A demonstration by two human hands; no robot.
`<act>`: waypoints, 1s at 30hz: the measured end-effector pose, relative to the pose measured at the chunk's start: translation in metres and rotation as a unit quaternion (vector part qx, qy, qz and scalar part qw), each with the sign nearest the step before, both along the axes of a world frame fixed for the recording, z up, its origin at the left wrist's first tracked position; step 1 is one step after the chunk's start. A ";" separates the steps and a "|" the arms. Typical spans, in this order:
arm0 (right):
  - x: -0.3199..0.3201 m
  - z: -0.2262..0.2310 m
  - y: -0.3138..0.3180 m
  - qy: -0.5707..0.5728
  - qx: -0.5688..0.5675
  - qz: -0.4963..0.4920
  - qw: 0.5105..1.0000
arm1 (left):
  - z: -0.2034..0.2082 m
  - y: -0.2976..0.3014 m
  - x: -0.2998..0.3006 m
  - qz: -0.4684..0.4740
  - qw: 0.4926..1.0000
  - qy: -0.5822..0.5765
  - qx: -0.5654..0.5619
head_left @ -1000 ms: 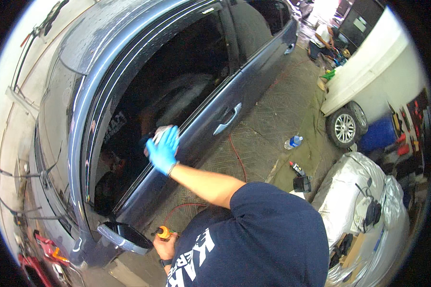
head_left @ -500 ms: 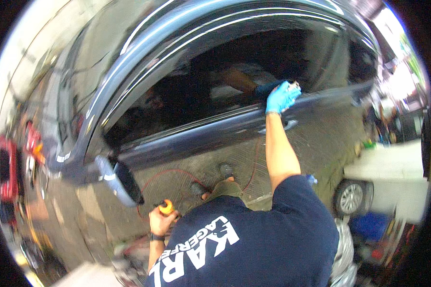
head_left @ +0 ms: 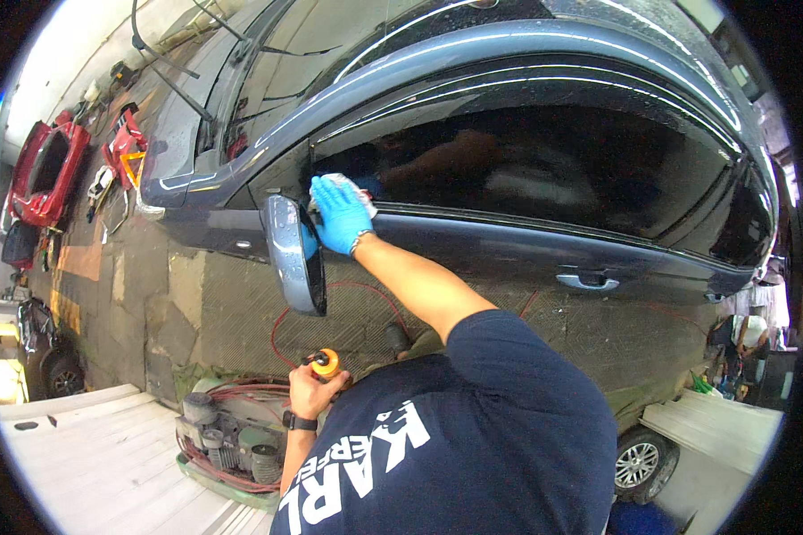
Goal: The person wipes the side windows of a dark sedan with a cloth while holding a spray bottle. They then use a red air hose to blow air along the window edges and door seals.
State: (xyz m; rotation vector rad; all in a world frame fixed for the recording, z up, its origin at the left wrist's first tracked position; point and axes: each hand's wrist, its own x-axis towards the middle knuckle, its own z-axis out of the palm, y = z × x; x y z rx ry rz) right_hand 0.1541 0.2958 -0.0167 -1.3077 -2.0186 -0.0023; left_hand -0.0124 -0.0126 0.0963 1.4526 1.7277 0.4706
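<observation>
Cloth (head_left: 360, 191) mostly hidden under right grip (head_left: 341, 217); bottle (head_left: 327, 362) partly hidden by left grip (head_left: 312, 393).

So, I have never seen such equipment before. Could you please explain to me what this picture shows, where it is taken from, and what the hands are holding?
There is no robot here, just a person. A wide fisheye camera on the head, the left of two, looks down, so straight edges look bent.

The right hand, in a blue glove, lies flat over a pale cloth at the lower front corner of the window of a dark car, beside the mirror. The ungloved left hand holds an orange bottle with a black top.

Around them are a loose wheel, a red car part and, far right, another person.
</observation>
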 end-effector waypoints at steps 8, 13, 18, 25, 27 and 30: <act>0.077 0.119 -0.011 -0.023 -0.001 0.117 0.993 | -0.047 -0.039 -0.031 0.068 0.993 0.040 0.087; 0.115 0.134 -0.004 -0.086 0.084 -0.108 0.987 | -0.059 -0.024 -0.020 0.049 0.997 -0.025 0.054; 0.196 0.178 -0.020 -0.164 0.078 -0.116 0.977 | -0.048 -0.005 -0.001 -0.018 0.999 0.017 0.026; 0.458 0.191 -0.079 0.535 0.201 -0.267 0.776 | -0.066 0.020 0.016 -0.016 0.996 -0.061 0.057; 0.525 0.202 -0.090 0.597 0.302 -0.276 0.690 | -0.071 0.025 0.018 -0.045 0.995 -0.068 0.052; 0.563 0.256 -0.076 0.519 0.278 -0.249 0.769 | -0.069 0.028 0.027 -0.047 0.995 -0.069 0.052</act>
